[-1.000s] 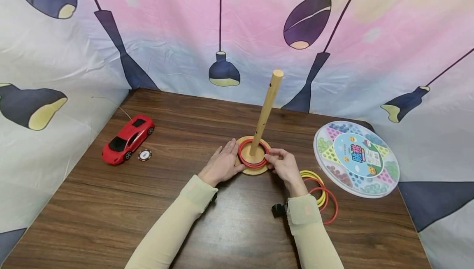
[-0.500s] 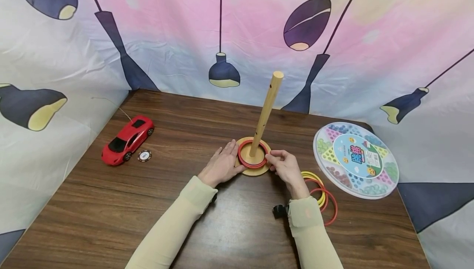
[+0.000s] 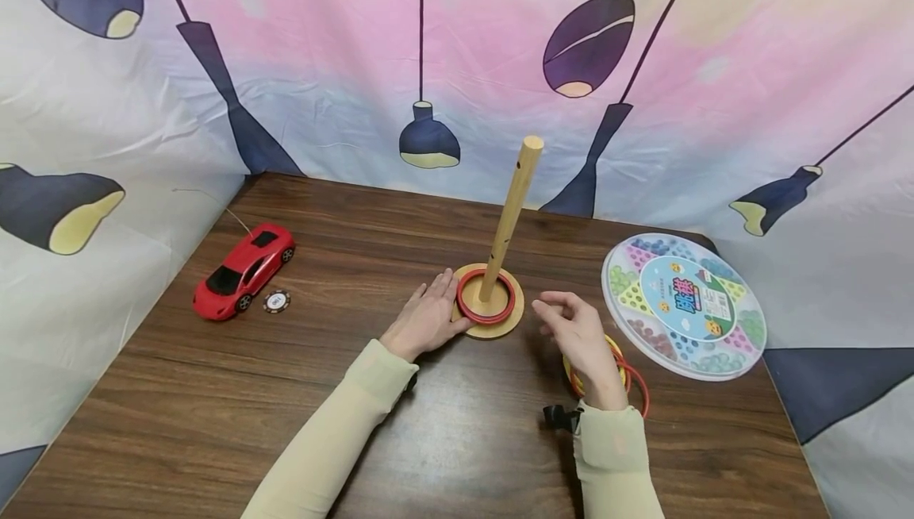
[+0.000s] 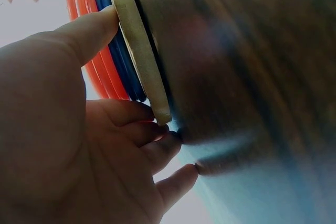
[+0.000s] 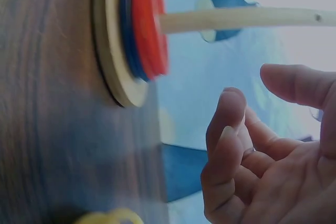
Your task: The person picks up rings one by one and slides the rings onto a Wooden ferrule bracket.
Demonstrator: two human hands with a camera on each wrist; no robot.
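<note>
An upright wooden post (image 3: 510, 221) stands on a round wooden base (image 3: 517, 321). Red rings (image 3: 511, 305) lie stacked round its foot, over dark blue rings (image 4: 124, 66) that show in the left wrist view. My left hand (image 3: 424, 317) rests against the base's left side with its fingers extended, thumb at the rim by the rings and fingertips by the table. Off to the right, my right hand (image 3: 581, 340) hangs apart from the stack, holding nothing, fingers loosely bent. Loose yellow rings (image 3: 571, 376) and red rings (image 3: 646, 396) lie partly hidden beneath and behind it.
At the right lies a round Chinese checkers set (image 3: 685, 305). A red toy car (image 3: 244, 271) with a thin antenna stands at the left, beside a poker chip (image 3: 277, 301). Behind the table (image 3: 457, 455) hangs a lamp-patterned cloth (image 3: 343, 67).
My right hand has let go of the red rings on the base and drawn back to the right, over the loose rings. The left hand has stayed in place.
</note>
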